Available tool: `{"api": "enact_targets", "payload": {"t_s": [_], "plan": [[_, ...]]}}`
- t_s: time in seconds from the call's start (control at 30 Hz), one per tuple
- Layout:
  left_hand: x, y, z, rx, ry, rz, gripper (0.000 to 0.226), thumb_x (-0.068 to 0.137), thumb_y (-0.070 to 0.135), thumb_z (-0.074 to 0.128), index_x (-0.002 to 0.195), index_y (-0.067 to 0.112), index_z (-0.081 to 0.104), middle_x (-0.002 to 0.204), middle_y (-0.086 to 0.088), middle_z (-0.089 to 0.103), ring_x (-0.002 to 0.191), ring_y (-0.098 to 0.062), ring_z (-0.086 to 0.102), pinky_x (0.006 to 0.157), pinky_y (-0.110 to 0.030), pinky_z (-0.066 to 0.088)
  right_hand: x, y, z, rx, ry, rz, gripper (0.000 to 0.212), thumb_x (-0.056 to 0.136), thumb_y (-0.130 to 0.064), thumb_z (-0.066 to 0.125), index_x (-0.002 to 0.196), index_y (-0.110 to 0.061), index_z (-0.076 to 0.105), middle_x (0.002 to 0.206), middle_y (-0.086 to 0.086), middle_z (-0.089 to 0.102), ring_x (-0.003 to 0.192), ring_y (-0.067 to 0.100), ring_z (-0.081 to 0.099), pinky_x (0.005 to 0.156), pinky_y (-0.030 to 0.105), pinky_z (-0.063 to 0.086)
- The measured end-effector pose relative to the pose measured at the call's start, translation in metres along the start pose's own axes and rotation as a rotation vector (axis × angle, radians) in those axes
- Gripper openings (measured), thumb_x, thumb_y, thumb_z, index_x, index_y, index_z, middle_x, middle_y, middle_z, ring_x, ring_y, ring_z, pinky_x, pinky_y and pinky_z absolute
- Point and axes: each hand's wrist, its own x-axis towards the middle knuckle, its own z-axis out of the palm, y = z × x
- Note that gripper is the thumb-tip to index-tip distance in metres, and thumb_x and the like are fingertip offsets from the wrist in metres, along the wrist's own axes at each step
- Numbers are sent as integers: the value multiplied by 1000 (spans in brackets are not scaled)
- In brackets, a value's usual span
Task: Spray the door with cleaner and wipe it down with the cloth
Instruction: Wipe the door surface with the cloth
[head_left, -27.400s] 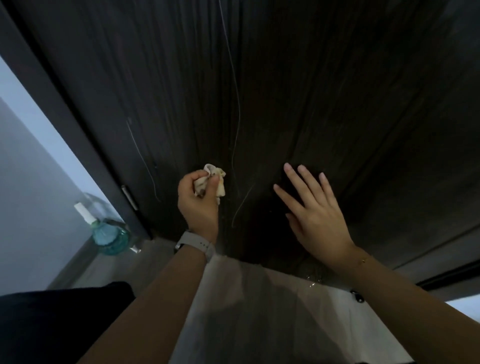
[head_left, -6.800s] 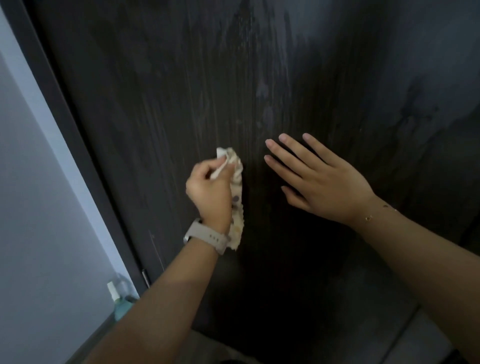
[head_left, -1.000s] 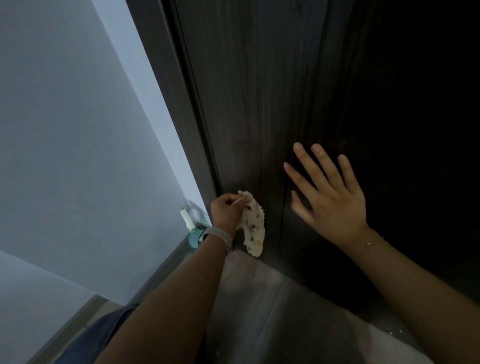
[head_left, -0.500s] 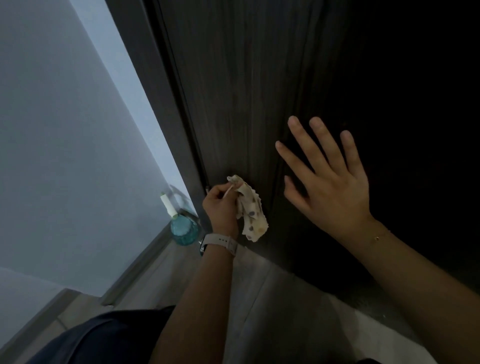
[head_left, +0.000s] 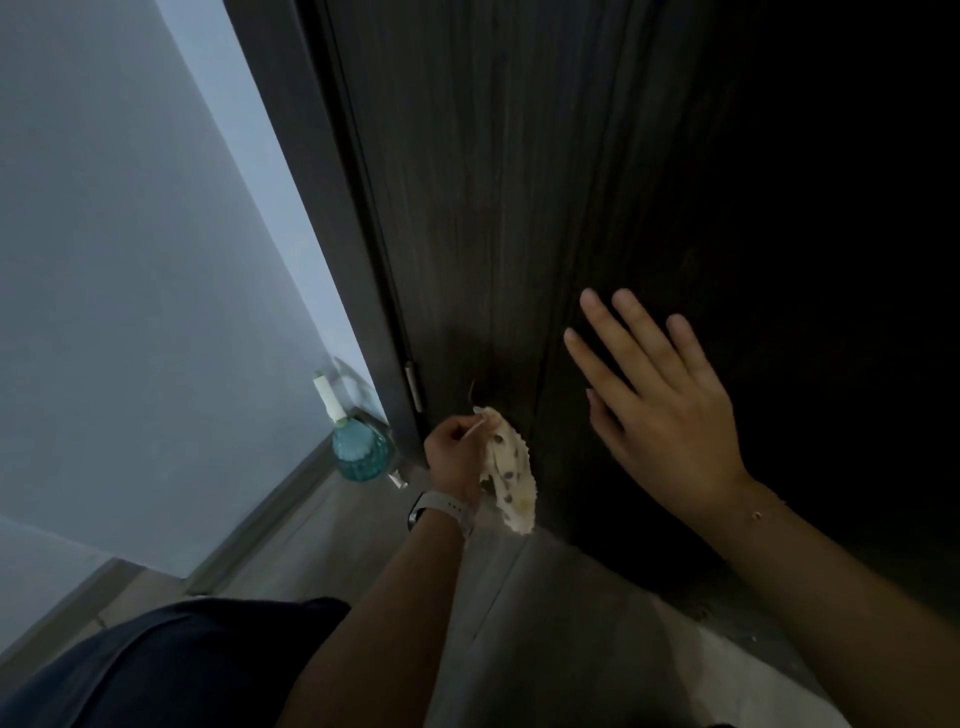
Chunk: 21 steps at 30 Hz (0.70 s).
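Observation:
A dark wood-grain door (head_left: 519, 208) fills the upper middle and right of the view. My left hand (head_left: 454, 460) grips a cream cloth with dark spots (head_left: 511, 478) low against the door, close to its hinge edge and the floor. The cloth's loose end hangs below my fist. My right hand (head_left: 670, 415) lies flat on the door with its fingers spread, to the right of the cloth. A teal spray bottle with a white nozzle (head_left: 358, 452) stands on the floor in the corner by the door frame, left of my left hand.
A pale wall (head_left: 130, 260) runs along the left down to a skirting board. A metal hinge (head_left: 414, 387) shows on the dark door frame just above my left hand. Grey wood-look floor (head_left: 519, 623) lies below, and my dark-clothed knee (head_left: 171, 670) is at the bottom left.
My left hand with the cloth has slid lower on the door, toward the floor. The right hand stays flat on the door. The view has tilted slightly, showing more floor and my knee.

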Motion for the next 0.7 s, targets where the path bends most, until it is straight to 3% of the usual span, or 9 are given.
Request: {"api": "enact_targets", "payload": {"t_s": [0.27,0.37,0.5,0.7], "plan": [[17,34,-1,-173,30,180,11,85,0,67,77,7,65,73,-6,63,64,-7,61,65,-25,55,-32,-12,26,-107,-198,-78,67,94,-23,50,155,-14,24,165,9,2,152,24,-2,122,41,-7],[24,3,-6,-93,104,50,14,84,7,71,73,12,66,70,-2,62,63,-6,60,65,-27,52,-38,-11,27,-151,-220,-97,66,95,-26,44,155,-13,22,165,9,0,152,24,-3,122,40,-8],[23,-31,-9,-81,94,-189,9,85,19,73,75,20,71,81,-2,69,86,-22,65,79,-34,55,-39,-11,27,-135,-239,-90,66,93,-27,42,155,-12,24,165,8,1,152,23,-2,122,39,-7],[22,19,2,-235,187,83,14,87,1,64,77,10,66,76,-5,65,70,-12,62,66,-22,55,-42,-9,28,-138,-233,-114,66,93,-27,43,155,-13,24,165,9,2,152,24,0,122,39,-7]]}}
